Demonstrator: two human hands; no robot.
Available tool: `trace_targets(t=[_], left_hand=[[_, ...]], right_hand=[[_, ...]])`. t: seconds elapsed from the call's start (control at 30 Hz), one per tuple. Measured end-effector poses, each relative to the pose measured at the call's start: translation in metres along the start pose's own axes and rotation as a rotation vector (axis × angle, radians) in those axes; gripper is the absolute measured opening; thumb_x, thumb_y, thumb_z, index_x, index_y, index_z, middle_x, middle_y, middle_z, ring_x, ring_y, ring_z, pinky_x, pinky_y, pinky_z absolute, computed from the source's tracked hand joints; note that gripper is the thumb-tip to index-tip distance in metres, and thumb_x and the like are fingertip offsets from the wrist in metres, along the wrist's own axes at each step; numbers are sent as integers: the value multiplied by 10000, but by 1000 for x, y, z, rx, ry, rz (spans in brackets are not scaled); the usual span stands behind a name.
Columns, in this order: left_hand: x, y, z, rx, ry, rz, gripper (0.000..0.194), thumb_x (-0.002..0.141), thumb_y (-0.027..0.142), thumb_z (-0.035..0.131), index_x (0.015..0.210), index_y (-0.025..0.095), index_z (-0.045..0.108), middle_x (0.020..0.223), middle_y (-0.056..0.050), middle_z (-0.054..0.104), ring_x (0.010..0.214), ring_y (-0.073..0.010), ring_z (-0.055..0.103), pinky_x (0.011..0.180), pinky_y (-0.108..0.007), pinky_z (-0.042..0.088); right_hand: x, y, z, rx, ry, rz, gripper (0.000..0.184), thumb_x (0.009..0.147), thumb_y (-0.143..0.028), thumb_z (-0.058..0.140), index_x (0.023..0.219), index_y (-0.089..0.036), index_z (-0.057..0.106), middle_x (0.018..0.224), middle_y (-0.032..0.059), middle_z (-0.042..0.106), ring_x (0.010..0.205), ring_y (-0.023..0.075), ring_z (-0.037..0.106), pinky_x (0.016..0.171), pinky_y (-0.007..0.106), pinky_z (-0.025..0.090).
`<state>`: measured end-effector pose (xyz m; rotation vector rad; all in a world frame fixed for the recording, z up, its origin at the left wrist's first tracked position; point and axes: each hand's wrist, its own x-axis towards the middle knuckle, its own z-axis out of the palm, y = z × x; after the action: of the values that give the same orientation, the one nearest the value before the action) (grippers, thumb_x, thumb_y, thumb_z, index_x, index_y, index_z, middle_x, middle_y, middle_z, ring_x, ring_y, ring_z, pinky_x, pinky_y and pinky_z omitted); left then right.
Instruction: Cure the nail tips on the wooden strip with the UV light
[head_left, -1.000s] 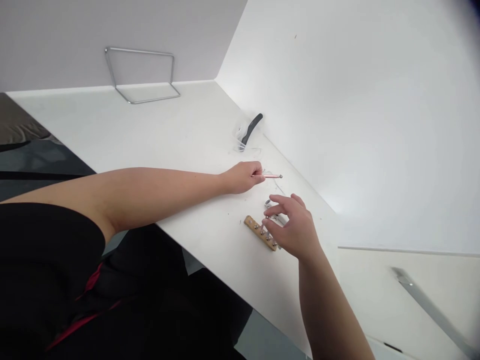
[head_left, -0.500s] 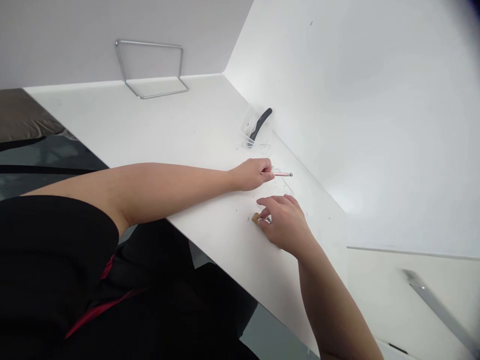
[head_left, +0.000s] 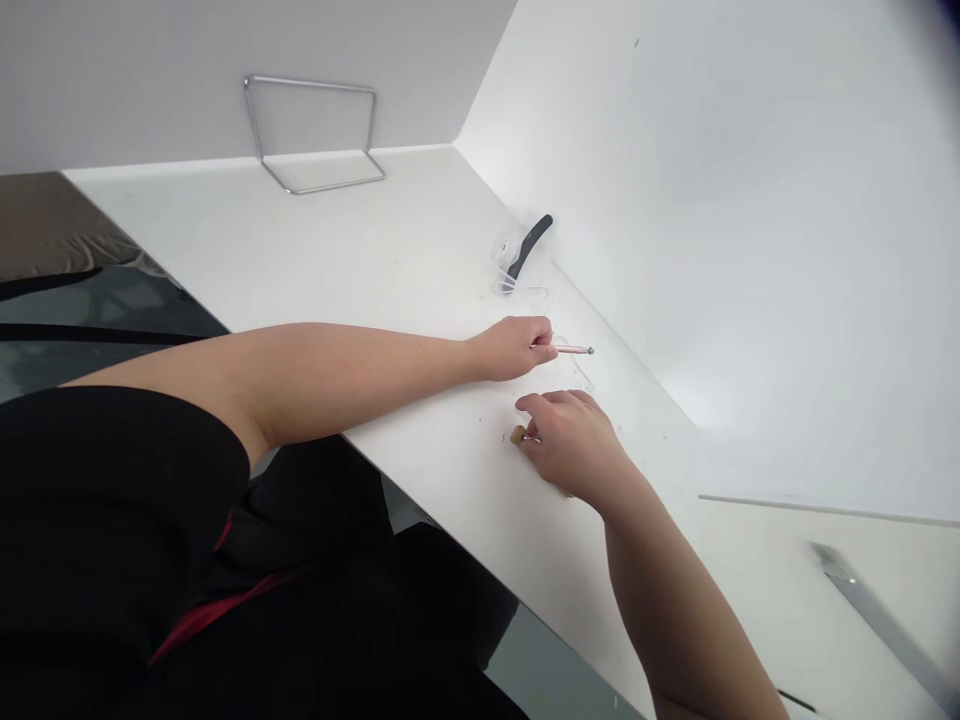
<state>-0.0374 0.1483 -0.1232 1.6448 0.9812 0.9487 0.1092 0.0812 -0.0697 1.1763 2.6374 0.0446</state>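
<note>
Left hand (head_left: 511, 349) clenched on pink pen (head_left: 574, 350); right hand (head_left: 574, 447) cupped over wooden strip (head_left: 517, 435), grip unclear. Black handle (head_left: 529, 247) in clear bag (head_left: 504, 262) lies beyond on white desk (head_left: 300, 250).

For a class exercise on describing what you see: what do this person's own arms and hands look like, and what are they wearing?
The left hand and right hand are bare, with no glove, watch or ring showing. The left arm comes from a short black sleeve. Below it is dark clothing with a red stripe. The right sleeve is out of view.
</note>
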Motion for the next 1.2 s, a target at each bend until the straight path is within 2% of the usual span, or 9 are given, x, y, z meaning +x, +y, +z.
trace_targets(t=[0.37, 0.67, 0.9, 1.2], left_hand=[[1, 0, 0, 32, 10, 6, 177, 760, 350, 438, 689, 191, 404, 658, -5, 477, 523, -99, 372, 472, -244, 300], [0, 2, -1, 24, -7, -27, 164, 772, 350, 426, 718, 196, 412, 670, -4, 477, 517, -94, 364, 461, -234, 294], [1, 0, -1, 23, -7, -19, 178, 768, 351, 436, 697, 193, 395, 656, -2, 475, 512, -91, 361, 463, -233, 289], [0, 1, -1, 24, -17, -39, 163, 773, 344, 427, 715, 193, 410, 674, -5, 482, 510, -90, 360, 463, -234, 291]], right_hand=[[4, 1, -3, -67, -91, 3, 320, 632, -113, 524, 932, -224, 531, 631, -3, 600, 654, 183, 530, 632, 318, 355], [4, -3, -7, -66, -153, 24, 322, 671, -147, 511, 987, -207, 515, 676, 11, 602, 710, 175, 535, 665, 309, 345], [1, -1, -8, -30, -138, 32, 331, 693, -164, 515, 1019, -217, 494, 717, 3, 609, 773, 179, 535, 696, 313, 355], [-3, -3, -4, -5, -103, 57, 335, 714, -130, 483, 1037, -215, 477, 721, 8, 607, 760, 179, 530, 667, 305, 360]])
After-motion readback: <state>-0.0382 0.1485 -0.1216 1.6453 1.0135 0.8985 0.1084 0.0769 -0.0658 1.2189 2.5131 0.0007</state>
